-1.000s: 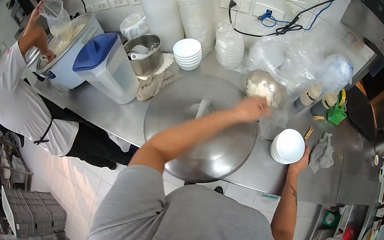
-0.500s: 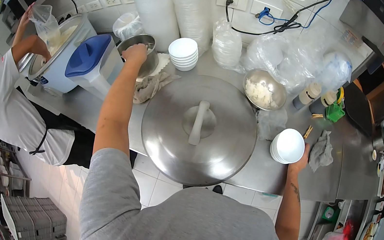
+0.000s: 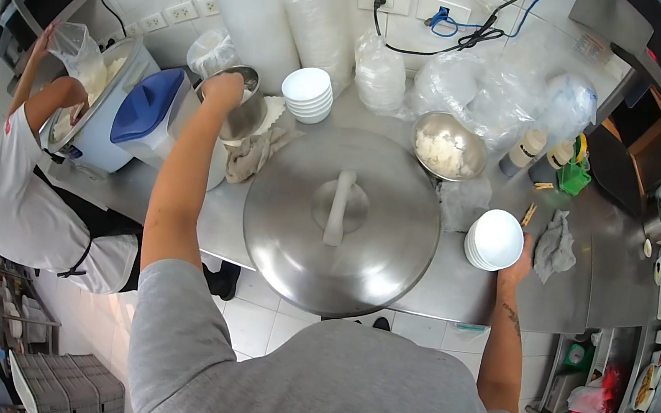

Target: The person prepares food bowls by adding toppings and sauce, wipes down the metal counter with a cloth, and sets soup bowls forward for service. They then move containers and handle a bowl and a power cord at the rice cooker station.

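Note:
My left hand [image 3: 223, 90] is closed at the near-left rim of a steel pot [image 3: 246, 114]; what its fingers hold, if anything, is hidden. On the right, my right hand [image 3: 517, 268] grips a stack of white bowls [image 3: 497, 240] from its right side, tilted over the counter. Another stack of white bowls [image 3: 306, 95] stands just right of the pot. Between my arms lies a large round steel lid [image 3: 297, 202] with a bar handle. Beyond the right-hand bowls sits a steel mixing bowl [image 3: 449, 146] with white food, perhaps rice, in it.
A co-worker [image 3: 51, 209] on the left holds a plastic bag [image 3: 82, 53] over a large tub [image 3: 124, 80]. Nearby are a blue-lidded container [image 3: 146, 105], a crumpled cloth [image 3: 253, 153], a grey cloth [image 3: 555, 248], squeeze bottles [image 3: 521, 153] and bagged containers [image 3: 379, 74].
The view has shifted slightly. My left hand stays at the pot and my right hand still holds the bowls. The co-worker's arm over the tub has moved a little.

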`<action>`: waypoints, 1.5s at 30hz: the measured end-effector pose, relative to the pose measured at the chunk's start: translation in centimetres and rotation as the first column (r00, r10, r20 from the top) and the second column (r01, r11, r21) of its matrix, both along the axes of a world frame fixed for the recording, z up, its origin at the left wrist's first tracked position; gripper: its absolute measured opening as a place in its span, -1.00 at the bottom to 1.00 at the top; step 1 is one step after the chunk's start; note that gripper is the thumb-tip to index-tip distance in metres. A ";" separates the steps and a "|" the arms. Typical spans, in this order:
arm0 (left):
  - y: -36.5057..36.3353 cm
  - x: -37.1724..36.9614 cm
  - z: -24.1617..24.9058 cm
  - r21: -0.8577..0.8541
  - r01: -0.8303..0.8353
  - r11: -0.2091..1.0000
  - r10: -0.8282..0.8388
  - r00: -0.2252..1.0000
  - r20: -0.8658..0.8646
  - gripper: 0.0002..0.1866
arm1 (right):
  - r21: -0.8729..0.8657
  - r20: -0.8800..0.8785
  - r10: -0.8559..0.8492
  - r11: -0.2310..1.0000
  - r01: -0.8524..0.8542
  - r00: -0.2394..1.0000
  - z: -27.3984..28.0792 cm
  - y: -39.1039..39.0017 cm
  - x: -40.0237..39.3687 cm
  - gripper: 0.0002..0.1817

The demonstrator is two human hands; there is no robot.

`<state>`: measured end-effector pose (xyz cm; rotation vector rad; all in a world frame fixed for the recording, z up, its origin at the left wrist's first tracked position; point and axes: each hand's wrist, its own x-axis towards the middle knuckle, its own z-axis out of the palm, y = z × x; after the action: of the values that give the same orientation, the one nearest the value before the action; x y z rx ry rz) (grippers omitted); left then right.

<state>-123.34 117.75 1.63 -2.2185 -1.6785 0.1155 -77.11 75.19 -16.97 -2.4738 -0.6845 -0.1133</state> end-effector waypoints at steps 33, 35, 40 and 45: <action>-8.6 -3.5 -15.1 -0.196 0.167 0.966 0.014 0.726 0.688 -0.64 | 0.169 0.110 0.001 0.985 -0.020 0.994 -1.4 0.0 0.9 -0.68; -8.8 -3.1 -16.0 -0.102 0.085 0.991 0.011 0.712 0.702 -0.58 | 0.153 0.127 0.000 0.988 -0.019 0.992 -1.5 0.1 1.0 -0.68; -8.9 -3.2 -16.1 -0.129 0.030 0.991 0.069 0.713 0.698 -0.56 | 0.217 0.131 0.000 0.976 -0.028 0.991 -1.8 0.0 0.9 -0.68; -8.4 -3.3 -15.9 -0.212 0.014 0.977 0.143 0.698 0.702 -0.59 | 0.197 0.134 0.022 0.979 -0.048 0.991 -1.1 -0.2 0.5 -0.68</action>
<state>-126.60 109.36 -14.29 -2.5404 -2.2096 -0.6953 -76.56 74.98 -18.11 -2.2753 -0.7339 -0.3181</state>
